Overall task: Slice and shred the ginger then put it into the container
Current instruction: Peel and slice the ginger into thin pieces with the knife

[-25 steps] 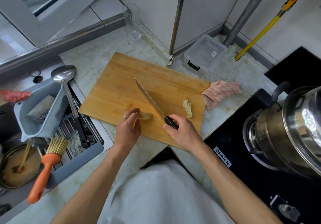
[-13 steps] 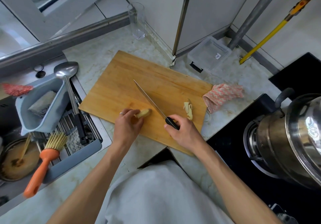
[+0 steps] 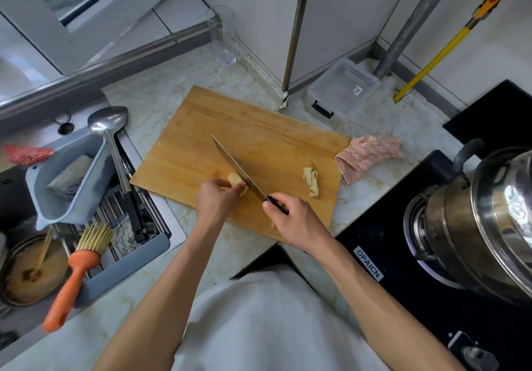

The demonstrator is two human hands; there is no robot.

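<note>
Marble counter (image 3: 161, 94) under wooden board (image 3: 259, 128), left fingers (image 3: 230, 188) pinching ginger (image 3: 236, 179), right fingers (image 3: 276, 208) round knife (image 3: 239, 169).

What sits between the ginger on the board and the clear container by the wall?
Nothing visible blocks it. From the ginger, the way to the container crosses bare cutting board and countertop; the peel scraps and cloth lie off to the right.

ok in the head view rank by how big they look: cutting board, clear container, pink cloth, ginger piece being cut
1. cutting board
2. clear container
3. pink cloth, though the container lies farther away, so these two are unsure
4. ginger, partly hidden by the left hand
</note>
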